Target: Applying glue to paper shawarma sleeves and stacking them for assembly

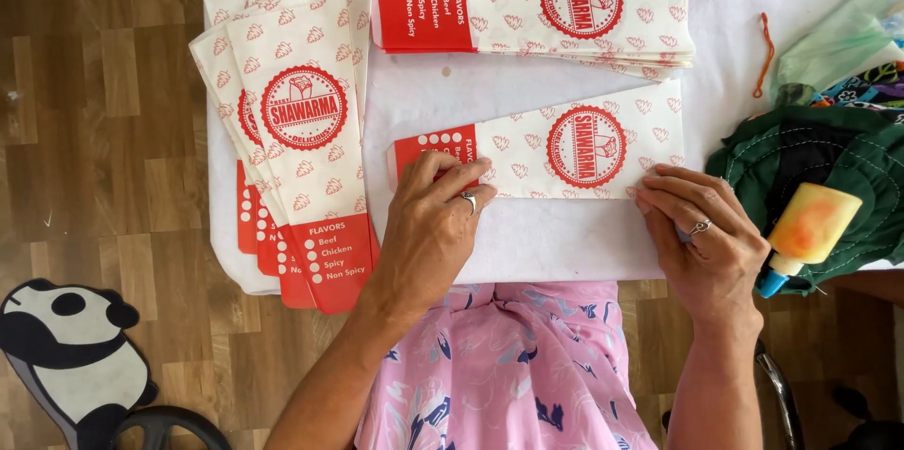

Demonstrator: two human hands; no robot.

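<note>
A red-and-white printed paper bag (565, 144) lies flat on the white table (556, 243) in front of me, its red end to the left. My left hand (433, 224) presses fingers down on the bag's red end. At the bag's right lower edge, my right hand (706, 238) rests with fingertips flat on the paper. Both hands wear a ring. Neither hand grips anything; they press the bag against the table.
A fanned stack of the same bags (297, 120) hangs over the table's left edge. Another stack (546, 3) lies at the back. On the right sit green cloth (829, 158), a yellow glue bottle with a blue tip (805, 233) and an orange string (765, 55). Wooden floor lies left.
</note>
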